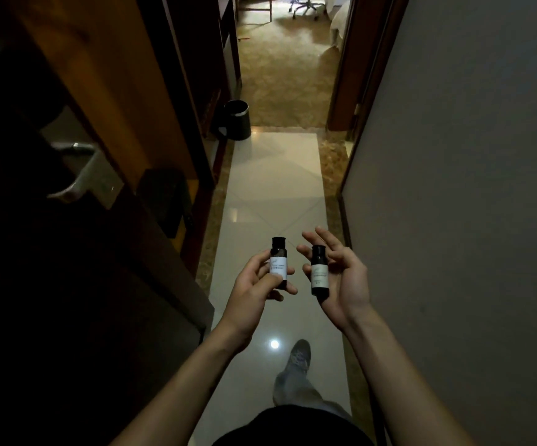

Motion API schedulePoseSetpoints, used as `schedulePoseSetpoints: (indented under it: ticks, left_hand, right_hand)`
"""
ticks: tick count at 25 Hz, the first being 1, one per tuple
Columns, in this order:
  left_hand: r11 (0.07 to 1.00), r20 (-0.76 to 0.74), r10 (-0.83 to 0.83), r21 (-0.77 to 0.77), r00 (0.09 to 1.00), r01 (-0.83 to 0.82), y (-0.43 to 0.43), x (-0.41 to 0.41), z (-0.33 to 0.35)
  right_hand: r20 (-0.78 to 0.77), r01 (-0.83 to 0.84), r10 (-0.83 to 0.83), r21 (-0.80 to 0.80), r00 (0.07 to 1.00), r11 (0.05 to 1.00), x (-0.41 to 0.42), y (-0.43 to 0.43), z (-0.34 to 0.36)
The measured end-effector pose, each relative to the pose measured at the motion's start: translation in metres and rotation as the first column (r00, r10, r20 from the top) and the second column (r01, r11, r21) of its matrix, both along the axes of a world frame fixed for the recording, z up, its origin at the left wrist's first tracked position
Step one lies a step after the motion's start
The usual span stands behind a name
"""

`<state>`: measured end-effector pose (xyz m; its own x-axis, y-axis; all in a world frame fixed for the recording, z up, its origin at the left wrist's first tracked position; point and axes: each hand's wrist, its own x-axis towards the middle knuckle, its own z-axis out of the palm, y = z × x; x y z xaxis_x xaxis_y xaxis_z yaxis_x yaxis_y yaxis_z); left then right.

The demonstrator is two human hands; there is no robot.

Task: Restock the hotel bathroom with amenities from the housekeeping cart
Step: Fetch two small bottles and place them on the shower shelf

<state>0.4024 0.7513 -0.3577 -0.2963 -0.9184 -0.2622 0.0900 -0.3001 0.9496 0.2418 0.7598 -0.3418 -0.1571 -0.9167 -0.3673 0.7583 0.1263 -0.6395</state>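
Two small dark amenity bottles with black caps and pale labels are held upright in front of me over a tiled hallway floor. My left hand [254,281] grips the left bottle [278,263] between thumb and fingers. The right bottle [319,272] is pinched low down by the thumb and lower fingers of my right hand [344,278]; its upper fingers are spread loosely above the cap. The two bottles are a short gap apart. No housekeeping cart is in view.
An open wooden door with a metal lever handle [77,172] stands at the left. A black waste bin [236,120] sits on the floor ahead on the left. A grey wall [469,188] runs along the right. Carpeted room lies beyond. My shoe [299,355] is on the tiles.
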Motion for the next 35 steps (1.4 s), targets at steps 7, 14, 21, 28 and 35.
schedulePoseSetpoints:
  ticks: [7, 14, 21, 28, 35]
  left_hand:
    - [0.999, 0.001, 0.038, 0.014, 0.999, -0.038, -0.177, -0.059, 0.011]
    - [0.997, -0.026, 0.066, 0.047, 0.998, -0.065, -0.350, -0.105, 0.003]
    - [1.000, -0.024, -0.024, 0.019, 0.999, 0.024, -0.565, -0.126, -0.004]
    - [0.985, 0.046, -0.134, -0.102, 0.990, 0.139, -0.759, -0.142, 0.019]
    - [0.981, 0.040, -0.181, -0.055, 0.983, 0.183, -0.887, -0.201, 0.011]
  right_hand:
    - [0.021, -0.028, 0.028, 0.009, 0.999, 1.000, -0.065, -0.187, 0.016]
    - [-0.023, -0.019, 0.020, 0.030, 1.000, 0.999, -0.107, -0.361, 0.010]
    - [-0.061, 0.050, -0.046, 0.057, 0.997, 0.997, -0.125, -0.566, 0.007]
    - [-0.191, 0.068, -0.065, 0.011, 0.979, 0.998, -0.145, -0.727, 0.031]
    - [-0.145, 0.097, -0.092, 0.022, 0.985, 0.995, -0.197, -0.861, 0.014]
